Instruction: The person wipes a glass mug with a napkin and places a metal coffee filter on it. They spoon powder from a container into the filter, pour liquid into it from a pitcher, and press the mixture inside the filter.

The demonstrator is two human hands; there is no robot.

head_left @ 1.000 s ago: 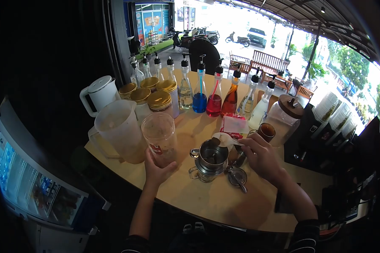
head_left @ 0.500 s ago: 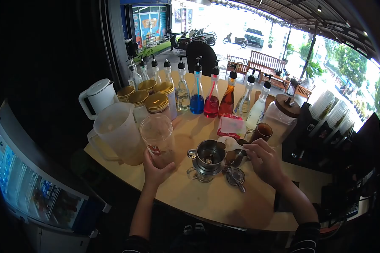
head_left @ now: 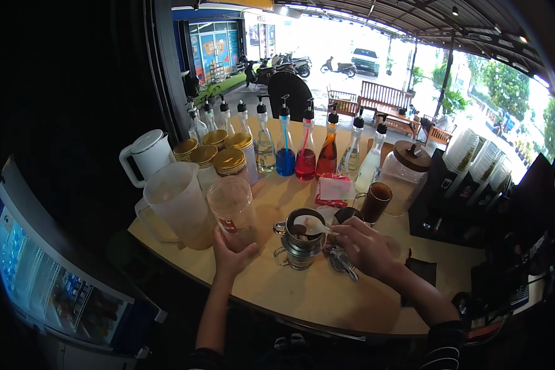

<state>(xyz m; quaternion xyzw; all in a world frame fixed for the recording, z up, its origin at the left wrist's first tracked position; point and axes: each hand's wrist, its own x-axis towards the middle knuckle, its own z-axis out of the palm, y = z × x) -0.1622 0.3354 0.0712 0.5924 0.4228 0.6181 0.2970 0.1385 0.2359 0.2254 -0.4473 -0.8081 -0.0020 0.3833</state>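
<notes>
My left hand (head_left: 231, 256) is wrapped around the lower part of a clear plastic jar (head_left: 231, 200) with a red label, which stands on the counter. Between the fingers of my right hand (head_left: 365, 248) is a white plastic spoon (head_left: 314, 226), its bowl over the opening of a metal drip coffee filter (head_left: 296, 242). That filter sits on a small glass mug (head_left: 300, 261), and something dark shows inside it. Beside the mug, partly behind my right hand, lie shiny metal pieces (head_left: 341, 264). A dark round container (head_left: 349, 215) stands just behind that hand.
A frosted pitcher (head_left: 174, 206) and gold-lidded jars (head_left: 229, 161) stand at left. Several pump bottles (head_left: 285, 154) line the back. A red packet (head_left: 334, 190), brown glass mug (head_left: 377, 200), wooden-lidded jar (head_left: 407, 179) and stacked cups (head_left: 465, 154) are at right.
My right hand has moved left with the spoon, from beside the filter to over its opening. My left hand keeps its hold on the jar. The whole view has shifted slightly.
</notes>
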